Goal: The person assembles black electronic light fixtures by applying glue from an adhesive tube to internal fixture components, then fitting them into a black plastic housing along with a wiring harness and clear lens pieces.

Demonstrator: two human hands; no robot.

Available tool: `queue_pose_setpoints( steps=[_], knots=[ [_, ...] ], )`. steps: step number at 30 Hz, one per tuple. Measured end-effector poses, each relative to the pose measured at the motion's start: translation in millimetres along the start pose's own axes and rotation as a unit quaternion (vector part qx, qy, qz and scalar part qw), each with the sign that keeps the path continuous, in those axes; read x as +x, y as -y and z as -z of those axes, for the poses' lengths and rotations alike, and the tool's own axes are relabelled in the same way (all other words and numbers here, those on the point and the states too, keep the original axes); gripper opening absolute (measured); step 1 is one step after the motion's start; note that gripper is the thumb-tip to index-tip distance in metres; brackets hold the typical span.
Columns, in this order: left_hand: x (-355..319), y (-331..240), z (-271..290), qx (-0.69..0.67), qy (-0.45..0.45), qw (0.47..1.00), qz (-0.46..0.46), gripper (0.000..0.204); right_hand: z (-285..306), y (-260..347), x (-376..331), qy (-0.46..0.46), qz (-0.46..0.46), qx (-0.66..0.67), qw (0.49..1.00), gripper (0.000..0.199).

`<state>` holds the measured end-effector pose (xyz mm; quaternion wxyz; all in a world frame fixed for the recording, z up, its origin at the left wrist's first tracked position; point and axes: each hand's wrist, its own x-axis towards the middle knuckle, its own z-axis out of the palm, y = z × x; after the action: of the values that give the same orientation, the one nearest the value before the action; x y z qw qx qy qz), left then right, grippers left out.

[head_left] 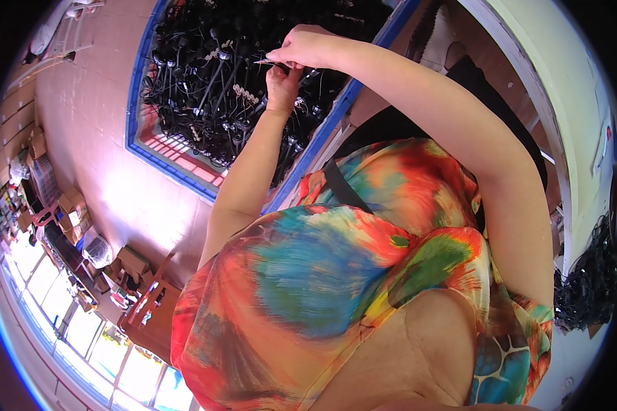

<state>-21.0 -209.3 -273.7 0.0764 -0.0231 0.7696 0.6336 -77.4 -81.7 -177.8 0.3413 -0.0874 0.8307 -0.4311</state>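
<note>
My left hand (pixel 282 88) rises from below with its fingertips pinched together. It meets my right hand (pixel 310 48), which reaches in from the right with thumb and fingers closed. Between the fingertips sticks out a small thin pale piece (pixel 262 62), too small to name. Both hands are above a large blue-rimmed bin (pixel 350 94). Heaped inside it are many black cabled parts (pixel 209 82) with metallic ends and a few pale coiled strips. My fingers hide part of the heap and most of what they grip.
Tiled floor (pixel 82 130) stretches left of the bin. Cardboard boxes (pixel 72 205) and a brown wooden table (pixel 154 315) stand at the lower left, near bright windows. A tangle of black strands (pixel 586 288) hangs at the right, below a white frame (pixel 552 89).
</note>
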Motion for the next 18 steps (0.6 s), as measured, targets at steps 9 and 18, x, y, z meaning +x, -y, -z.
queue_pose_setpoints(
  steps=[9, 18],
  knots=[
    [-13.4, -42.4, 58.7, -0.177, -0.038, 0.983, 0.005, 0.025, 52.3, -33.8, -49.9, -0.162, 0.027, 0.177, 0.970, 0.028],
    [-79.5, -90.4, 122.0, -0.215, -0.045, 0.975, 0.025, 0.026, 25.4, -164.5, -93.6, -0.077, -0.130, 0.257, 0.955, 0.035]
  ],
)
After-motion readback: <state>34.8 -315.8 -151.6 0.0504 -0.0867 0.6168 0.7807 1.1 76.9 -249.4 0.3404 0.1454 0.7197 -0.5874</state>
